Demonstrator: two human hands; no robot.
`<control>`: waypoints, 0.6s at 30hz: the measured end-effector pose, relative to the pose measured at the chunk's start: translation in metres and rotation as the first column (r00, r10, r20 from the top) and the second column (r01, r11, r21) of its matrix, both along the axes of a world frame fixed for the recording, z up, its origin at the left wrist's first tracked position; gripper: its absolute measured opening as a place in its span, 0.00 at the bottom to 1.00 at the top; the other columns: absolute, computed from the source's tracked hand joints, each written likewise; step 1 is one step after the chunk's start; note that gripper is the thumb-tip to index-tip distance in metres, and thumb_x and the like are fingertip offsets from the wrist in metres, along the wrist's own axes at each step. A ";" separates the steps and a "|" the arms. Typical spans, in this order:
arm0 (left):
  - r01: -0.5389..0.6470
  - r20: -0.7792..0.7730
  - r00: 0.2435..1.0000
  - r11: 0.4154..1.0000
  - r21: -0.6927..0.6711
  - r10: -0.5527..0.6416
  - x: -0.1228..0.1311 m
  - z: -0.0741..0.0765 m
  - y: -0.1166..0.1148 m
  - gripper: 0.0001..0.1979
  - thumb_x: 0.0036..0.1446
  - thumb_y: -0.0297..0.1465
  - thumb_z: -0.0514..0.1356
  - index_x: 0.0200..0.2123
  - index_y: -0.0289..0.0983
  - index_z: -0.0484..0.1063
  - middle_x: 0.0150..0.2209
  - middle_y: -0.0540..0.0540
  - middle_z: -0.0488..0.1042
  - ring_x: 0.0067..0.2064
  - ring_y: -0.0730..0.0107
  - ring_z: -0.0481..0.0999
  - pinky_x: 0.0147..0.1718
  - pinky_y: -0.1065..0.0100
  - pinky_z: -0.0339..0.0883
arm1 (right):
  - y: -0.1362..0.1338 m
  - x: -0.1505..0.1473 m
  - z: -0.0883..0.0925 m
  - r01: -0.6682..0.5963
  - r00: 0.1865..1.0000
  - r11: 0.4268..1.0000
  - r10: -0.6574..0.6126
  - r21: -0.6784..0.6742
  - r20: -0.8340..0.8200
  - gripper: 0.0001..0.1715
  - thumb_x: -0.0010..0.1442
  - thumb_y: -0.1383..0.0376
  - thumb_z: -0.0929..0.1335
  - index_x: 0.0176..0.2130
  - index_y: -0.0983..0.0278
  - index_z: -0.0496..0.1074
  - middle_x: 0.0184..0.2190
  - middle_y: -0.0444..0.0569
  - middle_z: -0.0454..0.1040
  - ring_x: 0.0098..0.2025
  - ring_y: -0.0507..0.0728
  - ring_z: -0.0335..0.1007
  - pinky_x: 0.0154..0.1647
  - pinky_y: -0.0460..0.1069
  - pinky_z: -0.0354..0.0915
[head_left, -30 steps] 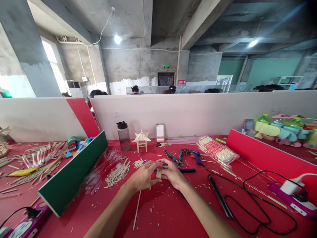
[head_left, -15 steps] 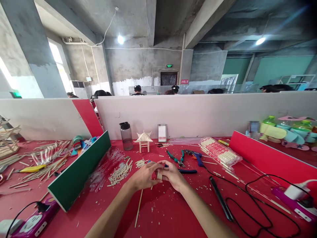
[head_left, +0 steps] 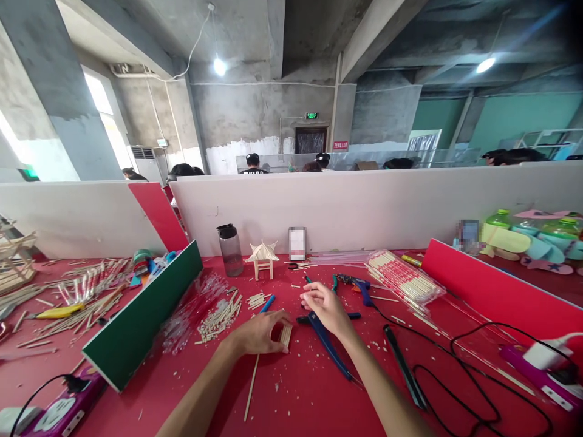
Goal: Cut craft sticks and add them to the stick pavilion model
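My left hand rests on the red table, its fingers closed on a small flat panel of glued wooden sticks. Farther back, my right hand hovers apart from the panel, over the green-handled pliers. Its fingers are loosely bent and nothing shows in them. Blue-handled pliers lie under my right wrist. A long thin stick lies below my left hand.
A pile of short sticks, a blue pen, a dark bottle and a small stick pavilion stand behind. A bagged stick bundle, glue gun, black cable lie right. A green board stands left.
Both hands held the stick panel together before. My right hand has let go and moved back toward the pliers, while my left hand keeps the panel and has drawn it slightly nearer.
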State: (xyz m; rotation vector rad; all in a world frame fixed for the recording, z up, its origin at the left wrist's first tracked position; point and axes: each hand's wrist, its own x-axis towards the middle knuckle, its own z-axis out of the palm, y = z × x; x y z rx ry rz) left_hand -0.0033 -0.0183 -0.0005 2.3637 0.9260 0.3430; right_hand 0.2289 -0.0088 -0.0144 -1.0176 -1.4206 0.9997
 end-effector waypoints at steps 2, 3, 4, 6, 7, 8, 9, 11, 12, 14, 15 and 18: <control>-0.003 -0.004 1.000 1.000 -0.008 0.003 -0.002 -0.002 -0.004 0.29 0.48 0.39 0.70 0.54 0.45 0.69 0.53 0.47 0.75 0.54 0.56 0.73 0.52 0.63 0.64 | -0.001 0.001 0.002 0.005 1.000 1.000 -0.005 0.004 0.005 0.25 0.55 0.47 0.70 0.41 0.64 0.67 0.35 0.53 0.78 0.35 0.59 0.79 0.39 0.54 0.74; -0.005 -0.004 1.000 1.000 -0.009 0.005 -0.004 -0.003 -0.005 0.30 0.48 0.40 0.70 0.55 0.46 0.68 0.54 0.47 0.74 0.55 0.56 0.73 0.54 0.62 0.63 | -0.001 0.001 0.003 0.006 1.000 1.000 -0.006 0.006 0.010 0.25 0.55 0.47 0.70 0.41 0.64 0.68 0.35 0.54 0.78 0.35 0.59 0.79 0.39 0.54 0.74; -0.006 -0.007 1.000 1.000 -0.009 0.006 -0.006 -0.004 -0.006 0.30 0.49 0.41 0.69 0.56 0.46 0.68 0.56 0.47 0.73 0.56 0.55 0.72 0.55 0.62 0.62 | -0.002 0.001 0.003 0.005 1.000 1.000 -0.005 0.007 0.014 0.24 0.55 0.48 0.70 0.41 0.64 0.68 0.35 0.54 0.78 0.35 0.59 0.79 0.39 0.54 0.74; -0.001 -0.023 1.000 1.000 -0.003 0.001 -0.009 -0.007 -0.007 0.32 0.49 0.43 0.69 0.58 0.47 0.67 0.59 0.46 0.70 0.59 0.53 0.69 0.58 0.60 0.60 | -0.003 0.000 0.005 -0.005 1.000 1.000 0.005 0.005 0.016 0.24 0.56 0.49 0.69 0.42 0.65 0.68 0.36 0.54 0.78 0.34 0.59 0.79 0.39 0.54 0.74; 0.007 -0.034 0.999 1.000 0.002 -0.007 -0.011 -0.008 -0.007 0.33 0.50 0.44 0.69 0.59 0.47 0.66 0.60 0.46 0.69 0.60 0.52 0.67 0.59 0.59 0.59 | -0.004 -0.001 0.006 -0.007 1.000 1.000 0.007 0.003 0.016 0.23 0.56 0.49 0.69 0.42 0.65 0.68 0.36 0.54 0.78 0.34 0.59 0.79 0.39 0.53 0.74; 0.015 -0.048 0.999 1.000 0.006 -0.014 -0.012 -0.010 -0.006 0.35 0.50 0.46 0.68 0.60 0.47 0.65 0.60 0.45 0.69 0.61 0.51 0.66 0.59 0.57 0.58 | -0.005 -0.001 0.008 -0.012 1.000 1.000 0.012 0.000 0.020 0.22 0.56 0.50 0.69 0.42 0.65 0.68 0.36 0.54 0.78 0.35 0.58 0.79 0.39 0.53 0.74; 0.019 -0.062 0.998 1.000 0.011 -0.018 -0.014 -0.011 -0.005 0.37 0.49 0.47 0.68 0.61 0.48 0.64 0.61 0.45 0.68 0.61 0.50 0.65 0.59 0.55 0.58 | -0.006 -0.002 0.009 -0.016 1.000 1.000 0.016 -0.003 0.025 0.21 0.57 0.51 0.69 0.42 0.65 0.68 0.36 0.53 0.77 0.35 0.58 0.79 0.39 0.53 0.74; 0.016 -0.087 0.996 1.000 0.017 -0.014 -0.016 -0.014 -0.004 0.41 0.48 0.49 0.68 0.63 0.49 0.61 0.62 0.44 0.67 0.61 0.48 0.65 0.59 0.52 0.59 | -0.008 -0.002 0.012 -0.028 0.999 0.999 0.028 -0.016 0.041 0.19 0.58 0.52 0.68 0.42 0.64 0.68 0.36 0.52 0.77 0.34 0.58 0.78 0.38 0.52 0.73; 0.014 -0.096 0.995 1.000 0.020 -0.012 -0.017 -0.014 -0.003 0.42 0.48 0.49 0.68 0.64 0.49 0.60 0.62 0.44 0.67 0.61 0.48 0.65 0.58 0.51 0.60 | -0.010 -0.002 0.014 -0.039 0.998 0.999 0.041 -0.026 0.052 0.18 0.58 0.53 0.68 0.41 0.64 0.68 0.35 0.52 0.77 0.34 0.57 0.78 0.37 0.51 0.73; 0.020 -0.101 0.995 0.999 0.025 -0.017 -0.018 -0.013 -0.002 0.42 0.48 0.49 0.68 0.64 0.49 0.59 0.62 0.43 0.67 0.61 0.47 0.65 0.58 0.51 0.60 | -0.013 -0.002 0.015 -0.079 0.993 0.996 0.083 -0.045 0.089 0.16 0.59 0.54 0.68 0.41 0.64 0.69 0.35 0.51 0.77 0.33 0.57 0.78 0.35 0.50 0.73; 0.031 -0.100 0.995 0.999 0.028 -0.028 -0.018 -0.012 -0.003 0.40 0.49 0.48 0.68 0.64 0.50 0.59 0.62 0.44 0.67 0.60 0.48 0.66 0.58 0.51 0.60 | -0.015 -0.002 0.016 -0.101 0.987 0.994 0.106 -0.050 0.122 0.15 0.59 0.55 0.67 0.40 0.63 0.70 0.34 0.50 0.77 0.32 0.57 0.78 0.34 0.50 0.72; 0.065 -0.093 0.994 0.997 0.038 -0.061 -0.017 -0.006 -0.005 0.34 0.53 0.44 0.66 0.62 0.50 0.62 0.59 0.46 0.70 0.59 0.51 0.68 0.58 0.54 0.60 | -0.022 -0.003 0.018 -0.139 0.950 0.989 0.146 -0.043 0.277 0.11 0.60 0.57 0.66 0.38 0.62 0.72 0.32 0.48 0.78 0.32 0.56 0.76 0.33 0.49 0.70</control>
